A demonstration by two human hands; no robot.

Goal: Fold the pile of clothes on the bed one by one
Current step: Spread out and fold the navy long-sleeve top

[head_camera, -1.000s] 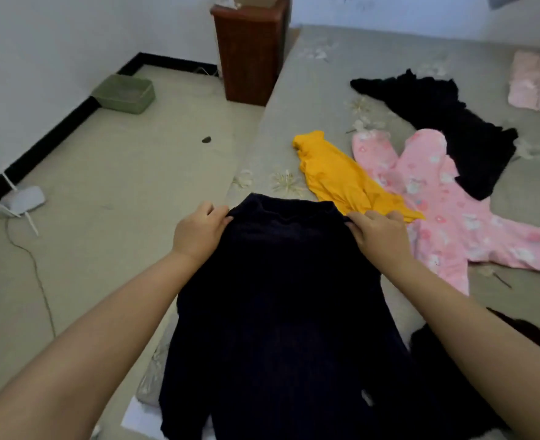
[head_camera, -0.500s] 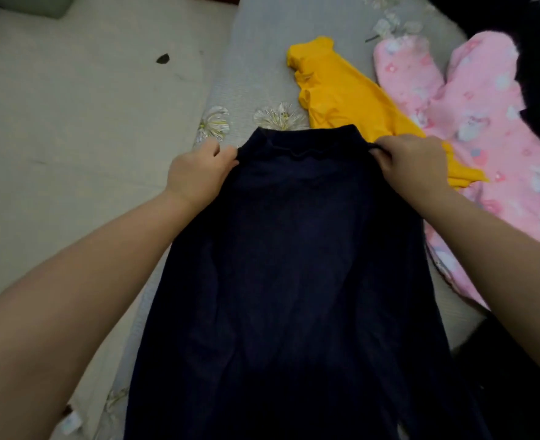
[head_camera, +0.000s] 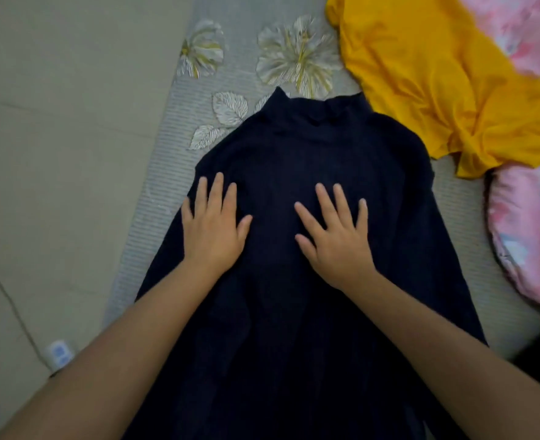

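Note:
A dark navy high-neck top (head_camera: 310, 160) lies spread flat on the grey flowered bed (head_camera: 173, 128), collar away from me. My left hand (head_camera: 213, 228) rests flat on its left chest area with fingers straight and spread. My right hand (head_camera: 333, 236) lies flat on the middle of the chest, fingers also straight. Both palms press the fabric; neither grips it. The lower part of the top runs out of view under my forearms.
A yellow garment (head_camera: 437, 84) lies crumpled at the upper right, touching the navy top's shoulder. A pink patterned garment (head_camera: 529, 217) lies at the right edge. The beige floor (head_camera: 56, 154) borders the bed's left edge, with a small white object (head_camera: 60, 353) on it.
Both hands let go of the navy top's shoulders and now lie flat on its chest. The top has settled onto the bed, and the view has moved closer and lower.

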